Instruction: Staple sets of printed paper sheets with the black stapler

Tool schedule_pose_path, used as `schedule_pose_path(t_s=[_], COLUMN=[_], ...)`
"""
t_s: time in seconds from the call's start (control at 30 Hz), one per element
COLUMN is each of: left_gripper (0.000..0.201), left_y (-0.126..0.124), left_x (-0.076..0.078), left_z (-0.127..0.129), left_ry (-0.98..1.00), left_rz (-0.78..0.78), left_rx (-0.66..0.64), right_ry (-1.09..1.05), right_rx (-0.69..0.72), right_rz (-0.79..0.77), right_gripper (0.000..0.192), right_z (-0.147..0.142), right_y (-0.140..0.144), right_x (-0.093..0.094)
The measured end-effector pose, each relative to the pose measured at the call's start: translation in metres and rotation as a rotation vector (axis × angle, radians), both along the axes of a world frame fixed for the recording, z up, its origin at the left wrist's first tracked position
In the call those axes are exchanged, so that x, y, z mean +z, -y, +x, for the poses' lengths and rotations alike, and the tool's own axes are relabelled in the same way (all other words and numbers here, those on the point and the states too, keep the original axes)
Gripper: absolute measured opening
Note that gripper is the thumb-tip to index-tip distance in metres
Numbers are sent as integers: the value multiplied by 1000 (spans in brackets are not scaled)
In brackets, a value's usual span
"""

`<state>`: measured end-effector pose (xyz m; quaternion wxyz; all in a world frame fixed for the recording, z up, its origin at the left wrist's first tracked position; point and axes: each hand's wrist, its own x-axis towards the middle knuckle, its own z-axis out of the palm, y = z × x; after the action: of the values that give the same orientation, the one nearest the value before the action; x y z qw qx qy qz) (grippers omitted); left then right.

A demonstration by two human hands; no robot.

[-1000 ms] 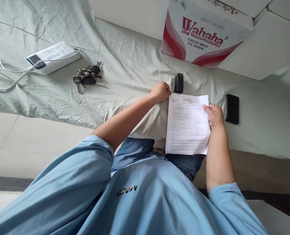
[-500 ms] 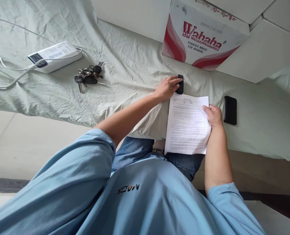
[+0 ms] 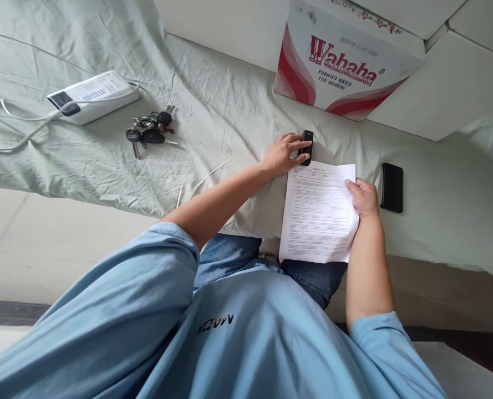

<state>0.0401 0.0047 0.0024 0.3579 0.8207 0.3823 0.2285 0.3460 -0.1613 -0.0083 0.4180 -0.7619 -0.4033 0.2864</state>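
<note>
A wrinkled pale green cloth (image 3: 450,221), spread wide. At the far side, a red-and-white Wahaha carton (image 3: 341,72). Pinched at its right edge between thumb and fingers of the right hand (image 3: 365,197): a printed sheet (image 3: 318,216), reaching over the lap. Far left, a white device (image 3: 98,100), then a bunch of keys (image 3: 150,133). Just right of the right hand, a black phone (image 3: 391,187). Under the left hand (image 3: 283,156), fingers loosely spread, and partly hidden by it, at the sheet's top edge: a black stapler (image 3: 308,137); cannot tell whether gripped or only touched.
</note>
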Motion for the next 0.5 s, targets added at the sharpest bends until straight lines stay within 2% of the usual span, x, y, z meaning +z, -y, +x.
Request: schedule_pose_path(t_s=[0.17, 0.3, 0.4, 0.5], left_gripper=[55, 58, 61, 62], left_y=[13, 17, 18, 21], left_x=[4, 13, 16, 12], left_z=[1, 3, 4, 0], left_ry=[-72, -104, -91, -67], left_rz=[49, -1, -29, -53], left_rx=[50, 53, 47, 14], right_ry=[5, -73, -220, -269], right_rx=[23, 27, 31, 80], right_rz=[7, -3, -10, 2], right_gripper=[54, 62, 68, 67], right_z=[1, -7, -16, -23], right_y=[-4, -5, 7, 30], right_x=[1, 6, 10, 13])
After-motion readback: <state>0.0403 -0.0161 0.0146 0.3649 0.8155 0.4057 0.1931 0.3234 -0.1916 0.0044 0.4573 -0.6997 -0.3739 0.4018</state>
